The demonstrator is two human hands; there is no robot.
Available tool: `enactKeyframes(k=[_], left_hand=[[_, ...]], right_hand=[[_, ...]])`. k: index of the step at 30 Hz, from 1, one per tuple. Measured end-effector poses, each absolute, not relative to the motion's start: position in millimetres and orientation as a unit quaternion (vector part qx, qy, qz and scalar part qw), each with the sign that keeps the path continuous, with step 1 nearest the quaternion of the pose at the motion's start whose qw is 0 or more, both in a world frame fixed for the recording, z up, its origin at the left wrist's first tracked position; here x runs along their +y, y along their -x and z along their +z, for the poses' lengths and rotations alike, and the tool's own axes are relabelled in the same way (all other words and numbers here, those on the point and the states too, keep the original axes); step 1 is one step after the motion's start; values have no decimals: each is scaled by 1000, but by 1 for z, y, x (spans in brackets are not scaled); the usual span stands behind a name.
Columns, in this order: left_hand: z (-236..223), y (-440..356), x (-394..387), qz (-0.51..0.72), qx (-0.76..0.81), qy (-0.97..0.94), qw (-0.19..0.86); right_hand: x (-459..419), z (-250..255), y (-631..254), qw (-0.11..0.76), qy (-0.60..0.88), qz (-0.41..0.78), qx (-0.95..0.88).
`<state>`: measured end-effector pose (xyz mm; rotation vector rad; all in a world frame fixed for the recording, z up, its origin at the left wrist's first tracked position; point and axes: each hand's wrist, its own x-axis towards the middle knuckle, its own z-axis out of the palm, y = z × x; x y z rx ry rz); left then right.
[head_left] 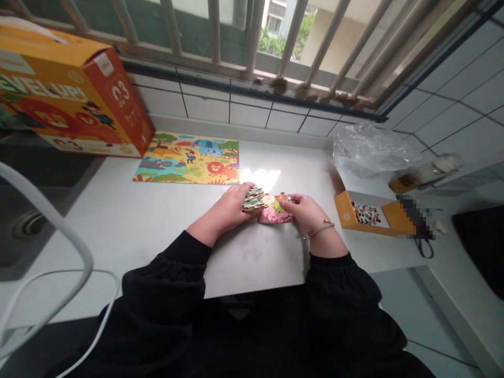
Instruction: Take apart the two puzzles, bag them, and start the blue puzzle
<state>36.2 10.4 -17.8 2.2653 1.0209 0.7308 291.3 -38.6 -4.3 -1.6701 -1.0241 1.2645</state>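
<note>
A thick stack of jigsaw puzzle pieces (252,200) is gripped in my left hand (231,207), edges facing up and to the right. Beside it, my right hand (301,211) pinches a jigsaw puzzle piece (280,205) with green and brown print between thumb and fingers. Under and next to that piece shows a pink printed puzzle piece (271,215), close to the left hand's stack; whether the pieces are joined I cannot tell. Both hands are just above the white countertop (252,257).
Behind my left hand lies a colourful animal picture sheet (189,159). An orange puzzle box (74,94) stands at the far left near a sink (27,226). To the right are an opened orange box (346,210), crumpled clear plastic (370,149) and a bottle (409,181). A white cable (79,252) crosses the left foreground.
</note>
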Motion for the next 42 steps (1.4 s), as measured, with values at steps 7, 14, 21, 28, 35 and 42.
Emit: enactKeyframes(k=[7, 14, 21, 28, 35, 42], left_hand=[[-15, -35, 10, 282, 382, -825, 307], [-12, -34, 11, 265, 391, -828, 302], [-9, -34, 9, 260, 393, -825, 310], [-10, -34, 10, 259, 394, -827, 307], [-13, -34, 12, 273, 386, -827, 304], [-10, -35, 12, 272, 380, -830, 305]], right_hand=[[-37, 6, -314, 432, 555, 588, -399], [-37, 1, -342, 467, 597, 509, -407], [-32, -10, -338, 499, 620, 480, -369], [-27, -15, -327, 489, 613, 455, -421], [-57, 4, -337, 341, 627, 467, -522], [-97, 10, -357, 191, 679, 200, -680]])
